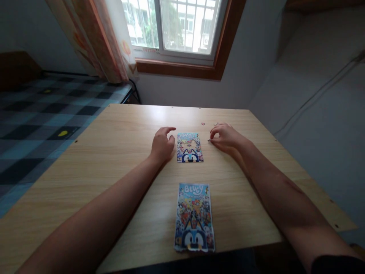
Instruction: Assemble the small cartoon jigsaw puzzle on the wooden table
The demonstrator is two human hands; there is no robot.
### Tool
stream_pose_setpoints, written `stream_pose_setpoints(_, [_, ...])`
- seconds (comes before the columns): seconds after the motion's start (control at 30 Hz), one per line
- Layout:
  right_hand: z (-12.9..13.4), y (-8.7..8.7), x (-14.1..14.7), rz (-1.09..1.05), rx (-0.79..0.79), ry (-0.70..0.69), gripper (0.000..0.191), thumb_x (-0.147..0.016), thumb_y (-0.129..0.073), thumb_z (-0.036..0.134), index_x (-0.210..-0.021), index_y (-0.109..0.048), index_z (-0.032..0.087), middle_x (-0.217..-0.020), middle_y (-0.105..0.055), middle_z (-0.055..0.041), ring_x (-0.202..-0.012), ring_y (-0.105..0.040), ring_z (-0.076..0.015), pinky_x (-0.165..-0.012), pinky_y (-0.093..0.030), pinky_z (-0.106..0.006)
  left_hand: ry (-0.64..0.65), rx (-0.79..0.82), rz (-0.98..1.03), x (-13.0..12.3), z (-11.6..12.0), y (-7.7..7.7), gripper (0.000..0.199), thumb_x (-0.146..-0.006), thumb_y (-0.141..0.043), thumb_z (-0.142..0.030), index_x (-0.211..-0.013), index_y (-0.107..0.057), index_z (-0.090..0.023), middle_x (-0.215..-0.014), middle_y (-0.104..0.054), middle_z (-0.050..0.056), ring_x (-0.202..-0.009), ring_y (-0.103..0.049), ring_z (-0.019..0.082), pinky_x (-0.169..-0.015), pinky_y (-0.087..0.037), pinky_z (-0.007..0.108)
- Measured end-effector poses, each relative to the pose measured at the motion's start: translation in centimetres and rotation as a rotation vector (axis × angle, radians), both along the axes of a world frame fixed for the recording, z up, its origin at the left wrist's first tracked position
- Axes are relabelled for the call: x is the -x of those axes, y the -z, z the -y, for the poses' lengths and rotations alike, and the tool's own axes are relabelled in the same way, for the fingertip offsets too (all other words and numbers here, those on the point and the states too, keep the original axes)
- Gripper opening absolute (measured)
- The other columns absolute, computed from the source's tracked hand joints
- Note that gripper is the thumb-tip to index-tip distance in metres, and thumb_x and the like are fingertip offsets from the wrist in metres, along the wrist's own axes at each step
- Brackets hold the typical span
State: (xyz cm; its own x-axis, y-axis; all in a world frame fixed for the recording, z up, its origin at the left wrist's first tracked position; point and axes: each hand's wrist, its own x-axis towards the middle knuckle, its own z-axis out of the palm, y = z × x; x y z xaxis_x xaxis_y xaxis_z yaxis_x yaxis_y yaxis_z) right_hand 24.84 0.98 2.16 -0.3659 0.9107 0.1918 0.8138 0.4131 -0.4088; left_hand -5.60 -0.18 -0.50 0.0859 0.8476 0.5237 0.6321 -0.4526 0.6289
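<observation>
A partly assembled jigsaw puzzle point(190, 156) lies on the table, its lower part showing a blue cartoon dog's face and an uneven gap across its middle. My left hand point(163, 144) rests just left of it, thumb and index finger apart, with nothing between them. To the right of the puzzle, my right hand point(226, 137) pinches a small dark puzzle piece point(209, 140) at its fingertips, close above or on the tabletop; which one I cannot tell. Nearer to me lies a printed picture sheet point(194, 217) lettered "BLUEY", with the same dog design.
Loose puzzle pieces lie beyond the puzzle, one piece point(203, 123) alone and other pieces point(216, 124) partly behind my right hand. The wooden table point(128, 125) reaches toward a window point(186, 26). A bed with a checked cover point(57, 110) stands at the left.
</observation>
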Motion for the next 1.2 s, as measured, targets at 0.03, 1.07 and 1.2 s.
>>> stream_pose_setpoints(0.03, [-0.1, -0.3, 0.1, -0.047, 0.031, -0.024, 0.004, -0.077, -0.08, 0.025, -0.075, -0.077, 0.023, -0.092, -0.075, -0.0083, -0.102, -0.066, -0.0306, -0.102, -0.047, -0.055, 0.018, -0.034, -0.027, -0.2, 0.2, -0.1, 0.033, -0.082, -0.054, -0.007, -0.108, -0.071, -0.018, -0.114, -0.071, 0.01, -0.108, -0.063, 0.025, -0.104, -0.049, 0.045])
stream_pose_setpoints(1.07, [2.2, 0.1, 6.3, -0.45, -0.011, -0.291, 0.015, -0.087, -0.071, 0.038, -0.09, -0.08, 0.027, -0.099, -0.077, -0.0013, -0.076, -0.065, -0.0142, -0.072, -0.053, -0.031, 0.278, -0.23, -0.267, -1.0, 1.3, -0.6, 0.01, -0.089, -0.073, -0.03, -0.096, -0.076, -0.024, -0.114, -0.071, 0.006, -0.111, -0.059, 0.024, -0.1, -0.049, 0.046])
stream_pose_setpoints(1.2, [2.5, 0.3, 6.4, -0.34, -0.037, -0.298, 0.015, -0.09, -0.068, 0.035, -0.092, -0.081, 0.028, -0.098, -0.078, -0.0002, -0.078, -0.066, -0.0148, -0.075, -0.053, -0.031, 0.299, -0.191, -0.25, -1.1, 1.5, -0.6, 0.01, -0.09, -0.071, -0.03, -0.097, -0.077, -0.025, -0.114, -0.071, 0.006, -0.112, -0.058, 0.025, -0.101, -0.049, 0.047])
